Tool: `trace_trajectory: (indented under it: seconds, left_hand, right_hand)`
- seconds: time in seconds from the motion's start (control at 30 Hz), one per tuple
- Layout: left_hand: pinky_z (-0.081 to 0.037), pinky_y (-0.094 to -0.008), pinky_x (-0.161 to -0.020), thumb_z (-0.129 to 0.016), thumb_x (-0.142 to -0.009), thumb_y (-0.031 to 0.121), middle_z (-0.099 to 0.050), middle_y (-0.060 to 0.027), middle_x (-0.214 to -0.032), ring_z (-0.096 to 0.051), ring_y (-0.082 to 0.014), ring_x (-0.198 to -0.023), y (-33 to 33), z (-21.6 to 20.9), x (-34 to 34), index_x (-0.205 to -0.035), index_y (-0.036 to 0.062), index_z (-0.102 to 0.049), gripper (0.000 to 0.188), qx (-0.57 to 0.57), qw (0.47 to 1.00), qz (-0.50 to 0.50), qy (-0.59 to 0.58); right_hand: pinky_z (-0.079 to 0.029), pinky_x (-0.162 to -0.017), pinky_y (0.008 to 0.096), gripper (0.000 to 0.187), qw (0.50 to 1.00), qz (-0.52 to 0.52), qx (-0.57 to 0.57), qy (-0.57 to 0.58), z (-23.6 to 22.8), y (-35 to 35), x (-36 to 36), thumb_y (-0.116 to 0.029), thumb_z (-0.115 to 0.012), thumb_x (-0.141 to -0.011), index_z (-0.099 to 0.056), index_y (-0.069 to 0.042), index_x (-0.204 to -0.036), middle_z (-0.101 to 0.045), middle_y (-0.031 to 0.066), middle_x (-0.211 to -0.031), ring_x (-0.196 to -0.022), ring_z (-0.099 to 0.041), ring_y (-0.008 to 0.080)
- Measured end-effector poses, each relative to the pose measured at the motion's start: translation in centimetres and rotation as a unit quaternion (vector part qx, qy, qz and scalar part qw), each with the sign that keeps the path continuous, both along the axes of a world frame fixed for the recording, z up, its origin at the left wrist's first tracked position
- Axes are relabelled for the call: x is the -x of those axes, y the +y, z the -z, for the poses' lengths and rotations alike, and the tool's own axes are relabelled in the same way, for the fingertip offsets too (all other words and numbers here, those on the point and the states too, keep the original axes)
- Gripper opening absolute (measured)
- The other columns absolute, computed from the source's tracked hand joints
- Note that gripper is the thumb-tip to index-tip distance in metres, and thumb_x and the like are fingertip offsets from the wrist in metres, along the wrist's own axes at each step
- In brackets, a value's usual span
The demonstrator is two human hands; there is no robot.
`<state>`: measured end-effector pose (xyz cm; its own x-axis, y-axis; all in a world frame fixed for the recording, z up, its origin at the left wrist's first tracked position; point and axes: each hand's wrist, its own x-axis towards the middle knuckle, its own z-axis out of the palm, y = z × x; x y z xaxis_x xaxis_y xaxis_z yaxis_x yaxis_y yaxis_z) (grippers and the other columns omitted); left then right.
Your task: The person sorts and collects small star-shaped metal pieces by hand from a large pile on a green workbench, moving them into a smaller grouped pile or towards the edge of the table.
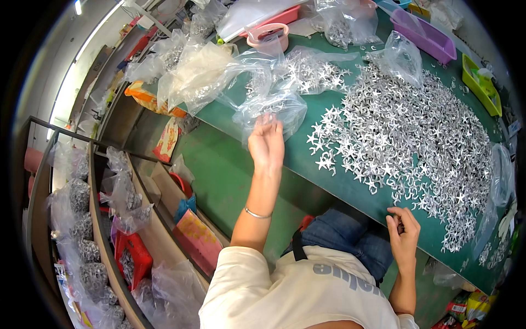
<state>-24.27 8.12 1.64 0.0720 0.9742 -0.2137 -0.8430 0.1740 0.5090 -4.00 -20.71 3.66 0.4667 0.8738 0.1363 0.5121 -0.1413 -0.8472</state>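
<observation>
My left hand [267, 143] reaches to the table's edge, palm up and fingers stretched out, the fingertips at a clear plastic bag [293, 112]. Some film seems to lie over the fingertips, and I see nothing held in them. Small silver star-shaped metal pieces show through the plastic behind it, and more of them lie on an opened bag [315, 71]. My right hand [404, 233] is at the near table edge with its fingers curled together; what they hold, if anything, is hidden. Beyond it spreads a big pile of silver stars [405, 131].
The green table [307, 156] also bears a pink bowl [268, 37], a purple basket [424, 35], a lime-green basket [481, 85] and filled plastic bags [342, 24]. To the left, shelf bins hold bagged metal pieces [92, 277] and a red basket [134, 260].
</observation>
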Motion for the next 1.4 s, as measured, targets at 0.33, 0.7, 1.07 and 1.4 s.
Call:
trace_trajectory:
  seconds: [0.33, 0.7, 1.07, 1.4]
  left_hand:
    - [-0.038, -0.039, -0.104, -0.044, -0.08, -0.008, -0.038, -0.0184, -0.134, -0.041, -0.0292, -0.124, -3.3, 1.4, -1.5, -0.136, -0.0045, -0.029, 0.058, -0.001, 0.999, 0.033, 0.004]
    - [-0.044, -0.0369, -0.097, -0.047, -0.095, 0.019, -0.051, -0.0202, -0.127, -0.054, -0.0268, -0.115, -16.3, 0.1, -7.3, -0.126, -0.007, -0.045, 0.041, 0.078, 0.837, 0.538, 0.068]
    - [-0.049, -0.0334, -0.09, -0.044, -0.094, 0.008, -0.058, -0.0152, -0.116, -0.058, -0.0209, -0.105, -17.3, 1.3, -8.7, -0.127, -0.007, -0.044, 0.036, 0.17, 0.82, 0.546, 0.027]
    - [-0.041, -0.0389, -0.104, -0.037, -0.085, -0.006, -0.037, -0.0301, -0.137, -0.043, -0.0351, -0.127, -16.0, 0.6, -8.0, -0.131, -0.0153, -0.035, 0.047, 0.103, 0.853, 0.512, 0.006]
  right_hand:
    - [-0.029, -0.048, 0.0227, 0.007, 0.996, 0.067, -0.037, 0.042, 1.7, -0.9, -1.8, -0.005, -0.061, -0.085, -0.062, 0.001, -0.09, -0.051, 0.0018, -0.068, -0.053, -0.037, 0.0086]
    - [-0.042, -0.095, 0.0339, 0.051, 0.758, -0.041, -0.146, 0.634, 1.3, -0.6, -2.6, -0.004, -0.049, -0.083, -0.039, 0.008, -0.132, -0.049, 0.0181, -0.128, -0.119, -0.048, 0.0285]
    - [-0.046, -0.085, 0.0381, 0.02, 0.996, 0.005, -0.071, -0.05, -0.6, 1.2, -3.3, 0.01, -0.053, -0.08, -0.064, 0.003, -0.096, -0.064, 0.0144, -0.098, -0.095, -0.059, 0.0309]
    - [-0.035, -0.087, 0.0388, 0.016, 0.949, 0.054, 0.0, -0.311, 3.0, 2.3, -6.8, -0.004, -0.064, -0.077, -0.062, -0.005, -0.092, -0.058, 0.0054, -0.1, -0.099, -0.053, 0.0233]
